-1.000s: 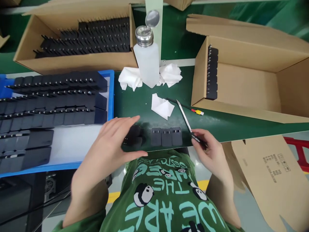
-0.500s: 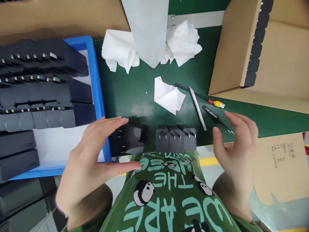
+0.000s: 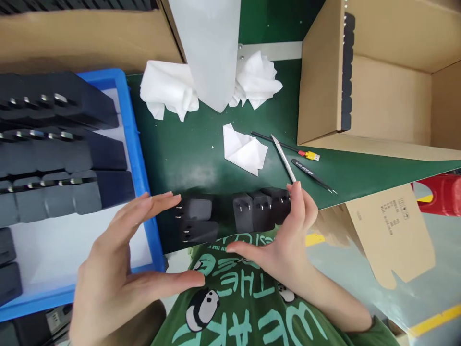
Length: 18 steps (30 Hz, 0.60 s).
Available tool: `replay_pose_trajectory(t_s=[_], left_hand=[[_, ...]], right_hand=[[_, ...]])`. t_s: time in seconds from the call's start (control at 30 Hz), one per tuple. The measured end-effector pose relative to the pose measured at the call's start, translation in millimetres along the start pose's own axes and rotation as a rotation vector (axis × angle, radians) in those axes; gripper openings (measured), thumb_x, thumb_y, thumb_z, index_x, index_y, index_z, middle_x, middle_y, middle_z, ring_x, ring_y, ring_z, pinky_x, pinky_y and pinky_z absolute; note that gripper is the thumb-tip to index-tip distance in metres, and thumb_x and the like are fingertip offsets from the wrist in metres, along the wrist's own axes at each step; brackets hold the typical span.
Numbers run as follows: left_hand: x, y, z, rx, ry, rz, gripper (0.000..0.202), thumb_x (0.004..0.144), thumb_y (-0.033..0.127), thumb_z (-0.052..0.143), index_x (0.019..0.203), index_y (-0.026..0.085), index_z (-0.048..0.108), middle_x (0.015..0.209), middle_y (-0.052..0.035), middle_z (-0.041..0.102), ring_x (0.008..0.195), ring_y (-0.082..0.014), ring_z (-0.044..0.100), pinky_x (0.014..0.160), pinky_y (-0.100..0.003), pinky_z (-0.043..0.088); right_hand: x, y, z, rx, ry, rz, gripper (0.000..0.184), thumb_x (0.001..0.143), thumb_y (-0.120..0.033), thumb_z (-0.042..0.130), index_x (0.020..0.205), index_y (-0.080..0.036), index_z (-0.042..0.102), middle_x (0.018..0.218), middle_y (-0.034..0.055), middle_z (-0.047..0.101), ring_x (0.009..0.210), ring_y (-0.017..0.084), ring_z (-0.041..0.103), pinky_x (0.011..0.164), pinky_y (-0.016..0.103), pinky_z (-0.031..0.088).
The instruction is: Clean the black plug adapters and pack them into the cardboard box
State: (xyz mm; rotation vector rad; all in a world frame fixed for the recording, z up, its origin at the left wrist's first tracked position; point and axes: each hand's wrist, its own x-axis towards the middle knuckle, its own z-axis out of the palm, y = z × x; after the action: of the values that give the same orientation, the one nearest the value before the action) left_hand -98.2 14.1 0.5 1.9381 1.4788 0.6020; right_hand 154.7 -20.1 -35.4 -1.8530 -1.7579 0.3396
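Note:
Beside the blue tray my left hand (image 3: 126, 262) is open, thumb and fingers spread, with nothing between them. Just past its fingertips lie two black plug chargers (image 3: 199, 220), their prongs pointing left. My right hand (image 3: 288, 230) is open around the near right side of a row of three black chargers (image 3: 252, 211), which stand with their prongs facing me. Its fingers are at the rightmost charger, its thumb in front of the row; whether they touch is unclear. Behind the fingertips lie a craft knife (image 3: 284, 158) and black tweezers (image 3: 312, 176).
The blue tray (image 3: 139, 168) at left holds rows of black chargers. A folded white cloth (image 3: 243, 148), a USB cable (image 3: 309, 155) and crumpled white cloths (image 3: 167, 89) lie on the green table. At right stands an open cardboard box (image 3: 320, 81) with chargers along its wall.
My right hand has moved left from beside the tweezers to the row of three chargers. My left hand stays open near the two chargers. The view has shifted somewhat.

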Motion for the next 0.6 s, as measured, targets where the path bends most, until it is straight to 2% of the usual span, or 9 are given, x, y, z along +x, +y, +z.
replay_pose_trajectory(t_s=[0.13, 0.23, 0.3, 0.33, 0.4, 0.47, 0.5, 0.53, 0.6], left_hand=[[-9, -2, 0.4, -0.210, 0.088, 0.050, 0.095, 0.072, 0.050, 0.088, 0.153, 0.047, 0.038, 0.136, -0.0006, 0.067, 0.127, -0.0314, 0.064, 0.120, -0.057, 0.042], [-15, -8, -1.0, -0.222, 0.109, 0.077, 0.099, 0.069, 0.047, 0.090, 0.154, 0.045, 0.038, 0.137, -0.0030, 0.066, 0.126, -0.0334, 0.065, 0.116, -0.057, 0.046], [-17, -12, -2.3, -0.212, 0.122, 0.099, 0.100, 0.069, 0.045, 0.091, 0.154, 0.044, 0.038, 0.135, -0.0038, 0.067, 0.126, -0.0344, 0.065, 0.115, -0.057, 0.047], [-17, -13, -2.5, -0.206, 0.125, 0.113, 0.101, 0.069, 0.045, 0.091, 0.154, 0.044, 0.038, 0.134, -0.0039, 0.067, 0.125, -0.0346, 0.065, 0.114, -0.057, 0.047], [-18, -13, -0.5, -0.188, 0.137, 0.157, 0.102, 0.068, 0.044, 0.092, 0.155, 0.043, 0.037, 0.132, -0.0041, 0.068, 0.124, -0.0346, 0.065, 0.112, -0.056, 0.048], [-17, -9, 5.6, -0.173, 0.167, 0.215, 0.101, 0.069, 0.044, 0.091, 0.155, 0.041, 0.037, 0.132, -0.0050, 0.068, 0.124, -0.0338, 0.065, 0.109, -0.054, 0.051], [-17, -6, 10.1, -0.176, 0.191, 0.242, 0.096, 0.073, 0.042, 0.089, 0.154, 0.039, 0.038, 0.133, -0.0055, 0.068, 0.125, -0.0328, 0.065, 0.108, -0.052, 0.052], [-15, -1, 15.2, -0.194, 0.217, 0.270, 0.088, 0.078, 0.040, 0.086, 0.153, 0.037, 0.040, 0.134, -0.0062, 0.067, 0.126, -0.0315, 0.064, 0.107, -0.050, 0.053], [-11, 10, 25.7, -0.257, 0.261, 0.335, 0.070, 0.088, 0.032, 0.077, 0.150, 0.033, 0.046, 0.137, -0.0080, 0.064, 0.128, -0.0288, 0.061, 0.107, -0.046, 0.054]], right_hand=[[6, -4, 11, -0.197, 0.119, -0.128, 0.123, 0.078, -0.067, 0.074, 0.164, -0.014, 0.004, 0.135, 0.0251, 0.037, 0.124, 0.043, 0.043, 0.100, 0.063, 0.047], [5, -4, 15, -0.247, 0.143, -0.114, 0.113, 0.081, -0.053, 0.072, 0.162, -0.009, 0.007, 0.137, 0.0269, 0.038, 0.126, 0.043, 0.044, 0.098, 0.062, 0.050], [2, -4, 17, -0.285, 0.109, -0.094, 0.111, 0.082, -0.051, 0.072, 0.161, -0.006, 0.009, 0.140, 0.0294, 0.038, 0.129, 0.044, 0.043, 0.098, 0.063, 0.049], [2, -4, 17, -0.299, 0.081, -0.080, 0.107, 0.082, -0.050, 0.072, 0.160, -0.006, 0.013, 0.141, 0.0298, 0.039, 0.129, 0.044, 0.044, 0.098, 0.063, 0.050], [3, -3, 17, -0.281, 0.046, -0.039, 0.092, 0.080, -0.045, 0.074, 0.155, -0.012, 0.032, 0.141, 0.0271, 0.043, 0.124, 0.043, 0.048, 0.096, 0.063, 0.050], [6, 0, 12, -0.126, 0.050, 0.040, 0.073, 0.072, -0.039, 0.077, 0.139, -0.019, 0.053, 0.140, 0.0214, 0.047, 0.123, 0.041, 0.050, 0.098, 0.063, 0.048], [9, 2, 8, 0.026, 0.063, 0.090, 0.066, 0.069, -0.037, 0.079, 0.130, -0.022, 0.059, 0.139, 0.0183, 0.049, 0.124, 0.040, 0.051, 0.101, 0.062, 0.047], [13, 4, 2, 0.239, 0.080, 0.146, 0.061, 0.066, -0.037, 0.080, 0.123, -0.025, 0.062, 0.137, 0.0155, 0.052, 0.124, 0.038, 0.053, 0.102, 0.060, 0.047], [22, 6, -13, 0.799, 0.084, 0.278, 0.058, 0.066, -0.048, 0.079, 0.118, -0.028, 0.063, 0.131, 0.0110, 0.060, 0.120, 0.034, 0.059, 0.098, 0.054, 0.051]])
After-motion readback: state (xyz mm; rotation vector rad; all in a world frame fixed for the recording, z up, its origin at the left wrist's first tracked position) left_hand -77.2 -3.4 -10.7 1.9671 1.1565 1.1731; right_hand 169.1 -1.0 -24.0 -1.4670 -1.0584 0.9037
